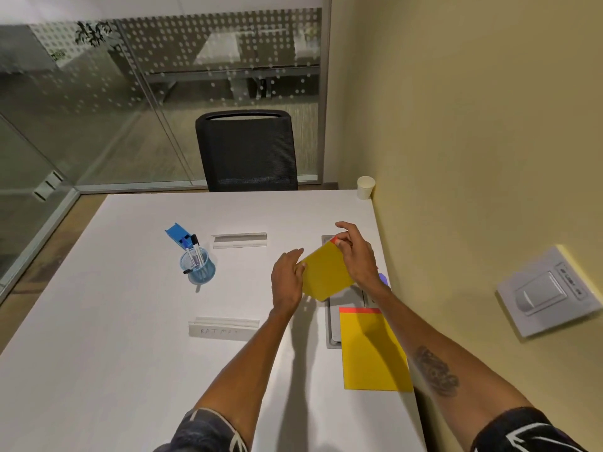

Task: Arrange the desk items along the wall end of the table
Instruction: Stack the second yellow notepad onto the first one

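A person's two bare forearms reach out over a white rectangular desk (114, 321) set against a pale yellow wall (456, 125). Nearest, a yellow rectangular notepad with a red top strip (373, 350) lies flat beside the wall edge, partly covering a grey recessed cable tray (332, 324) in the desk. To its left stands a clear plastic name-card holder with handwriting on it (223, 328). Above the tray, both hands hold a second yellow notepad with a red strip (326, 272), tilted and lifted off the surface: the left hand (287, 282) has its fingers closed on the pad's left edge, and the right hand (355, 256) pinches the red corner between thumb and fingers. A small purple object (383, 278) shows just behind the right wrist; what it is cannot be told. Farther left, a blue transparent cup holding pens (197, 267) stands by a blue plastic object (177, 234), with a second clear card holder (239, 240) near them. A white paper cup (365, 187) sits in the far corner against the wall. Beyond the desk stands a black mesh office chair (246, 151) before a dotted glass partition (130, 76). A white switch plate (548, 288) is mounted on the wall.
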`<act>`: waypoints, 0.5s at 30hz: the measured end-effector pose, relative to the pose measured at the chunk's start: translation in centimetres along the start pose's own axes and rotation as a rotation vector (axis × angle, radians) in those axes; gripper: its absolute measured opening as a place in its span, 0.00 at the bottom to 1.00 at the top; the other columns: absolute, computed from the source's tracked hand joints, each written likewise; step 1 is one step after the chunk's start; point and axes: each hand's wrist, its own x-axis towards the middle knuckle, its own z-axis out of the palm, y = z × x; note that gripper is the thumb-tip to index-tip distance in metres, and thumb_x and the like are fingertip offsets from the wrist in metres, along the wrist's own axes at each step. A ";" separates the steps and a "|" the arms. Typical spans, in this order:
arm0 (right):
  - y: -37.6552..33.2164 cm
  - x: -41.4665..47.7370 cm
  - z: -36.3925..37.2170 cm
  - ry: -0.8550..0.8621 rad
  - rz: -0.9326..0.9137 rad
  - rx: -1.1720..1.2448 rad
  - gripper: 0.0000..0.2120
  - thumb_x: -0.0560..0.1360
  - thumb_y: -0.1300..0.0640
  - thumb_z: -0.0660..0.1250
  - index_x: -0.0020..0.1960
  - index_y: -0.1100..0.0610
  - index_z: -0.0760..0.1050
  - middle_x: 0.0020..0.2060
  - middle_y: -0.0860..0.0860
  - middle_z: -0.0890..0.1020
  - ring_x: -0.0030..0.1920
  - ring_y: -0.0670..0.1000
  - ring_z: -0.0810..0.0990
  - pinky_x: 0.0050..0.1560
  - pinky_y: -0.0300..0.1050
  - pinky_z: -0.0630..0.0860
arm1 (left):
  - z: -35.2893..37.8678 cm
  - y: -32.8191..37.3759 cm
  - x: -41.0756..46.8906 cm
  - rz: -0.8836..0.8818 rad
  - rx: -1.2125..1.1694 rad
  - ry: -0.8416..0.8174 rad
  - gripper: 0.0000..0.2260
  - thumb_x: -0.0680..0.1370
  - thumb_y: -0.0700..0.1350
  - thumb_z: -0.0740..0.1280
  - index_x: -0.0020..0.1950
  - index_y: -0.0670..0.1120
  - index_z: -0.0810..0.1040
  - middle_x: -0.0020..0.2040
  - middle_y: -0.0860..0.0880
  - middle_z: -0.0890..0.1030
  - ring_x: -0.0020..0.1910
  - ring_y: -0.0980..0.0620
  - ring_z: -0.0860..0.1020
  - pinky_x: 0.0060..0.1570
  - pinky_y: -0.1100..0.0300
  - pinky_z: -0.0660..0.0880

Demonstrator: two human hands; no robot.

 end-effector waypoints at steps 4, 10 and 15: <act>0.1 -0.9 -1.0 0.036 -0.003 0.047 0.14 0.82 0.58 0.60 0.67 0.54 0.71 0.50 0.42 0.79 0.55 0.51 0.80 0.57 0.49 0.76 | 0.1 0.7 -1.1 -0.036 -0.076 -0.034 0.12 0.83 0.41 0.61 0.62 0.42 0.81 0.59 0.45 0.83 0.59 0.47 0.79 0.59 0.60 0.72; 1.0 -3.1 -1.3 0.096 0.027 0.057 0.17 0.82 0.56 0.61 0.70 0.55 0.69 0.66 0.51 0.76 0.64 0.50 0.75 0.62 0.43 0.73 | 0.1 0.8 -2.6 -0.108 -0.206 -0.084 0.10 0.82 0.40 0.64 0.59 0.39 0.83 0.56 0.44 0.84 0.56 0.47 0.81 0.55 0.58 0.74; 2.5 -6.2 -1.4 0.317 0.130 0.067 0.19 0.81 0.63 0.62 0.71 0.59 0.68 0.69 0.54 0.71 0.68 0.53 0.72 0.66 0.49 0.74 | -0.2 0.1 -4.1 -0.227 -0.356 -0.033 0.09 0.82 0.40 0.65 0.57 0.40 0.83 0.54 0.45 0.84 0.53 0.46 0.80 0.55 0.53 0.75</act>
